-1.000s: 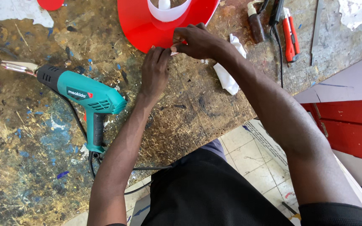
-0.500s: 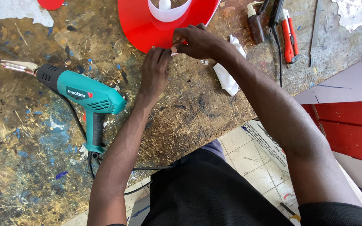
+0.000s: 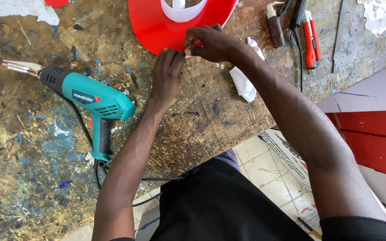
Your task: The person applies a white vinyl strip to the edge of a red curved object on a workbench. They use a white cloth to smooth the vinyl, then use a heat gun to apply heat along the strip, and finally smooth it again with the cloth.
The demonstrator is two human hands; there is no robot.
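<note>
Head view, single frame. Glossy red plastic sheet with a curved lower edge point(image 3: 153, 24) lies at top centre of the frame on the paint-spattered, scarred wooden workbench point(image 3: 36, 178); a white curved plastic strip point(image 3: 182, 13) stands on it, partly cut off by the frame's top edge.

Both hands meet at the sheet's near edge, upper centre. Left hand point(image 3: 166, 78): fingers extended, tips pressed against the rim. Right hand point(image 3: 213, 43): thumb and forefinger closed together on something thin and pale at the rim, probably a protective film or tape tab. Too small to identify with certainty.

Judged step: lifting or starting a thin layer at the edge of the red sheet, left hand steadying, right hand pinching. The next move would call for a firm pinch and a slow, even pull along the rim, with the left fingertips keeping the sheet flat on the bench.

Surroundings: teal and black corded heat gun point(image 3: 92, 105) lying on its side, left of centre, apart from the left forearm. Crumpled white rag point(image 3: 244, 80) just right of the right wrist. Red-handled cutter point(image 3: 311, 40) and dark-handled tool point(image 3: 275, 24) at upper right, untouched.
</note>
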